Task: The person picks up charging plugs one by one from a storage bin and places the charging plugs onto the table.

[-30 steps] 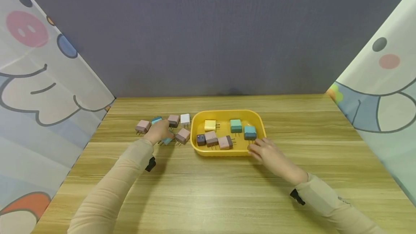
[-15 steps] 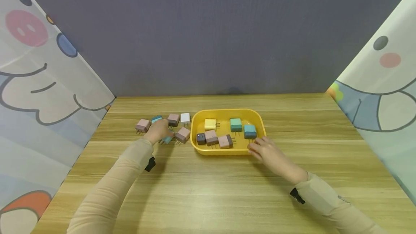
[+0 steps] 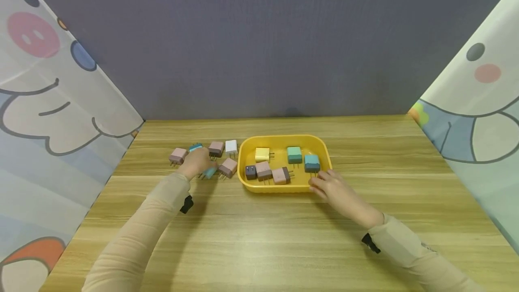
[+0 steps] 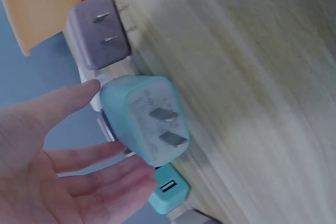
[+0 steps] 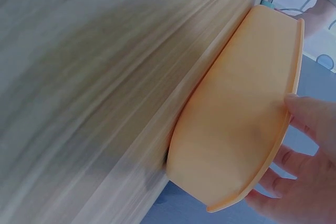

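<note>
My left hand (image 3: 196,162) reaches over a light teal plug charger (image 3: 209,171) on the wooden table. In the left wrist view, its fairly straight thumb and fingers spread on either side of that charger (image 4: 147,119), tips right at its edges. Two flat prongs face the camera. My right hand (image 3: 336,193) pinches the near right rim of a yellow tray (image 3: 279,189). In the right wrist view the thumb (image 5: 302,103) lies on the tray's outer side, the other fingers go behind the rim. A blue charger (image 3: 312,163) sits inside close to those fingertips.
Around my left hand lie more chargers: pink ones (image 3: 178,156) (image 3: 228,167) (image 3: 216,148), a blue one (image 3: 195,147) and a white one (image 3: 231,147). The tray holds yellow (image 3: 262,154), green (image 3: 294,154), dark (image 3: 250,172) and pink chargers (image 3: 280,176). A grey wall (image 3: 275,48) stands behind.
My left hand has shifted very slightly left, and a little more of the light teal charger shows. The right hand and the tray hold their places.
</note>
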The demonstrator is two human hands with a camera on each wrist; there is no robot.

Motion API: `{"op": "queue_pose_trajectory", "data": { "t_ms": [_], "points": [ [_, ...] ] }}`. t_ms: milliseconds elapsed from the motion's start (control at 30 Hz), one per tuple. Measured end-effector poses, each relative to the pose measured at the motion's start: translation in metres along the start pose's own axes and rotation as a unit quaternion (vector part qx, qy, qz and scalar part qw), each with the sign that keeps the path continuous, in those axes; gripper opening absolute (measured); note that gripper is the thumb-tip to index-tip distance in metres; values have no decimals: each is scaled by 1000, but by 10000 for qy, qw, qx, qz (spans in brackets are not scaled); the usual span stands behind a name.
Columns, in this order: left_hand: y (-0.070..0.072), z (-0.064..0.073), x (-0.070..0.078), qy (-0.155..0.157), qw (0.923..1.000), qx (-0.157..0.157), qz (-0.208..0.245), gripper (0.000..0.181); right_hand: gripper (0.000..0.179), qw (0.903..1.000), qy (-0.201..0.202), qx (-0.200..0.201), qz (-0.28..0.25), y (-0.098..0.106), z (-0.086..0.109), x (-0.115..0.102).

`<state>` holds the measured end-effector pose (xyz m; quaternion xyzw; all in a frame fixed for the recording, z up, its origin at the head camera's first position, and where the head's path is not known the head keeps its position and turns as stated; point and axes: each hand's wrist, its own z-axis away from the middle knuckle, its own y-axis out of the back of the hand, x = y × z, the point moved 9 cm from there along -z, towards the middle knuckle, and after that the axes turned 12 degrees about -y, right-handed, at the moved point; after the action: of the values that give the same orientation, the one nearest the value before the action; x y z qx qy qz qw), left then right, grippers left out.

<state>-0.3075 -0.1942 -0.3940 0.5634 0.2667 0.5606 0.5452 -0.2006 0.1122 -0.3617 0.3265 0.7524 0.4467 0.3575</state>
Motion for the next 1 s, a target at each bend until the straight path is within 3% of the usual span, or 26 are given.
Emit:
{"op": "queue_pose_trajectory", "data": {
  "t_ms": [300,533,667,1000],
  "points": [
    [16,1,16,-59,9986,59,-515,26,13,10000,12,29,18,1,0,0],
    [20,-2,32,-313,9989,35,-350,37,12,10000,33,63,15,2,0,-1],
    [25,-3,41,-458,9978,152,-459,30,12,10000,48,76,-2,2,0,-1],
    [29,-8,58,-497,9966,15,-651,28,12,10000,61,72,-5,0,1,1]
  ]
}}
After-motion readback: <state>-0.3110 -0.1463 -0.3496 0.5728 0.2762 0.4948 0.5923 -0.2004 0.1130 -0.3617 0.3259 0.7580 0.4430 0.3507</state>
